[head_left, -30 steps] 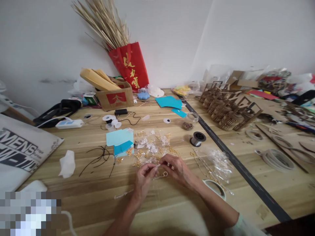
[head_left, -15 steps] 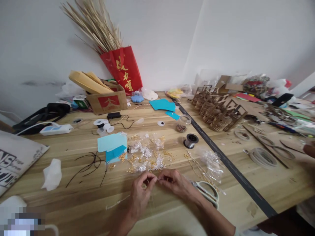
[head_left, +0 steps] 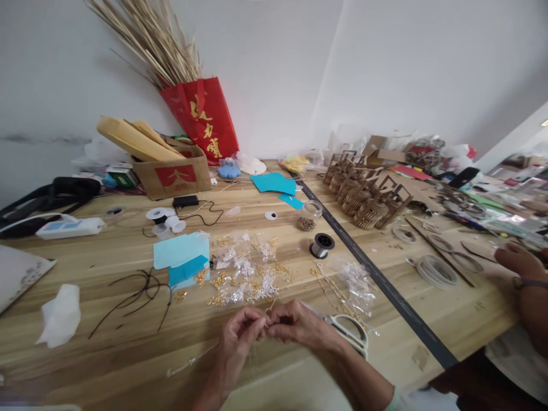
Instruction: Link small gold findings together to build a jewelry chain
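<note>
My left hand (head_left: 240, 338) and my right hand (head_left: 294, 325) meet fingertip to fingertip over the near part of the table, both closed in a pinch. Between them is a fine pale thread (head_left: 270, 308); a small loop of it shows above the fingertips. From beside my left hand, a thin beaded strand (head_left: 188, 365) trails left across the wood. Just beyond the hands lie loose silver charms (head_left: 263, 287) and gold charms (head_left: 218, 279). Scissors with pale handles (head_left: 351, 332) rest under and beside my right forearm. Whatever small piece sits at the fingertips is hidden.
A wire spool (head_left: 322, 245), gold chains (head_left: 329, 288) and clear plastic bags (head_left: 357, 282) lie to the right. Blue cards (head_left: 182, 251) and black cords (head_left: 145, 285) are left. Small wooden lanterns (head_left: 368, 197) stand further back. Another person's hand (head_left: 520, 268) is at the right edge.
The view has turned slightly right, so the table's things appear shifted left. Both my hands stay pinched together, a little lower in view. The other person's hand has come further into view.
</note>
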A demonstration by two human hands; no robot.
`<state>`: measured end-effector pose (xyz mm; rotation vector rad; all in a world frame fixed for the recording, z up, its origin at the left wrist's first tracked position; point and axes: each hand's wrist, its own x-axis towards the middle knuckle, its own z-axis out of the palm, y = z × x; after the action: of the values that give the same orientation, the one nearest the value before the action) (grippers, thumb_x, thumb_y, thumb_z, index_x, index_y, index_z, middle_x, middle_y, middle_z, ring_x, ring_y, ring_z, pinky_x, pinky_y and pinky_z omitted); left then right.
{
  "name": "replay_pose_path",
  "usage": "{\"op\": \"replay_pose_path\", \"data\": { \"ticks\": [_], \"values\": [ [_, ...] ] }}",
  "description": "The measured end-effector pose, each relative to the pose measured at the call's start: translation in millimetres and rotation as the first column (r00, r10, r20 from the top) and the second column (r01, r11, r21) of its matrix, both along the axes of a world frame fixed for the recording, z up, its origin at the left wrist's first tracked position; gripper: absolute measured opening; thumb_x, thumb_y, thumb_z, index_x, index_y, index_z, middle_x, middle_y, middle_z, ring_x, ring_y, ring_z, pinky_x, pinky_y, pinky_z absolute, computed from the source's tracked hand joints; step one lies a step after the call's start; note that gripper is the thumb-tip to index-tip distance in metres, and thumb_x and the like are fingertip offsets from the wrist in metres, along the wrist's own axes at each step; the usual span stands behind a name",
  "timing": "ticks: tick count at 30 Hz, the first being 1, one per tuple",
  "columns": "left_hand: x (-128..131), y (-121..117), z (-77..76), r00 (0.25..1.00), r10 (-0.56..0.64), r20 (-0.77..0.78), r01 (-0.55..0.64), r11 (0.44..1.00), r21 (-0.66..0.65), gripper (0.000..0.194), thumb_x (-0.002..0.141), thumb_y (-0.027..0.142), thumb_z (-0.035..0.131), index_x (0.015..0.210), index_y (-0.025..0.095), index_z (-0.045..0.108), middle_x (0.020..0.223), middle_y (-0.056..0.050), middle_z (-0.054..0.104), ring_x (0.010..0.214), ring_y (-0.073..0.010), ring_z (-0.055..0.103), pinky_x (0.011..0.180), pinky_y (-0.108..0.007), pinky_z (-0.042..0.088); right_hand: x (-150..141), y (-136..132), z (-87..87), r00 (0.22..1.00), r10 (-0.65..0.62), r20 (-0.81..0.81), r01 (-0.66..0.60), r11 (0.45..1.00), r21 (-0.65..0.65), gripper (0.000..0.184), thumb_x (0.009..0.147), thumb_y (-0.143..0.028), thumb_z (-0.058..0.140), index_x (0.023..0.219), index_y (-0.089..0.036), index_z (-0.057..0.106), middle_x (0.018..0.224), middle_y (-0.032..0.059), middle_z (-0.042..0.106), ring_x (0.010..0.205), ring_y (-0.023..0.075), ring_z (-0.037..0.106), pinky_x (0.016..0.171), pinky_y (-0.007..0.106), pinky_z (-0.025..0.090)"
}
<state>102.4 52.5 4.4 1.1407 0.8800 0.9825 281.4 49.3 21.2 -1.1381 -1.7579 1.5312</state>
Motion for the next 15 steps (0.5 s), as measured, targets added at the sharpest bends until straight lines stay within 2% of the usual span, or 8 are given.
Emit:
{"op": "replay_pose_path", "data": {
  "ticks": [4,7,10,15],
  "values": [
    [-1,-4,2.6,0.998,-0.003,0.066,0.007,0.997,-0.071,0.022,0.077,0.036,0.066,0.072,0.014,0.065,0.068,-0.002,0.062,0.059,-0.0111,0.051,0.057,-0.021,0.042,1,-1,4.8,0.999,0.004,-0.052,-0.007,0.998,-0.062,0.032,0.084,-0.043,0.061,0.081,-0.011,0.067,0.060,-0.0035,0.050,0.052,0.0065,0.040,0.047,0.018,0.029],
    [0,-3,4.8,0.996,0.043,0.074,-0.038,0.997,-0.063,0.022,0.076,0.036,0.066,0.072,0.014,0.064,0.069,-0.002,0.062,0.061,-0.0116,0.051,0.057,-0.022,0.042,2,0,4.4,0.995,-0.058,-0.086,0.049,0.993,-0.105,0.036,0.081,-0.047,0.063,0.082,-0.011,0.065,0.059,-0.0028,0.051,0.051,0.0072,0.042,0.048,0.019,0.032],
    [-1,0,7.5,0.994,0.109,0.021,-0.108,0.993,-0.043,0.022,0.073,0.035,0.069,0.066,0.015,0.061,0.061,0.001,0.057,0.059,-0.0109,0.049,0.057,-0.021,0.041,4,4,-2.8,0.979,-0.155,-0.130,0.145,0.986,-0.087,0.035,0.080,-0.047,0.065,0.082,-0.012,0.063,0.060,-0.0021,0.053,0.052,0.0083,0.045,0.050,0.020,0.034],
    [-2,1,12.5,0.992,0.125,-0.008,-0.125,0.991,-0.037,0.023,0.069,0.034,0.069,0.061,0.016,0.058,0.059,0.001,0.056,0.058,-0.0108,0.049,0.056,-0.021,0.042,7,9,-15.9,0.953,-0.251,-0.171,0.251,0.968,-0.024,0.032,0.081,-0.045,0.066,0.077,-0.013,0.061,0.057,-0.0024,0.053,0.050,0.0076,0.043,0.048,0.020,0.032]
  ]
}}
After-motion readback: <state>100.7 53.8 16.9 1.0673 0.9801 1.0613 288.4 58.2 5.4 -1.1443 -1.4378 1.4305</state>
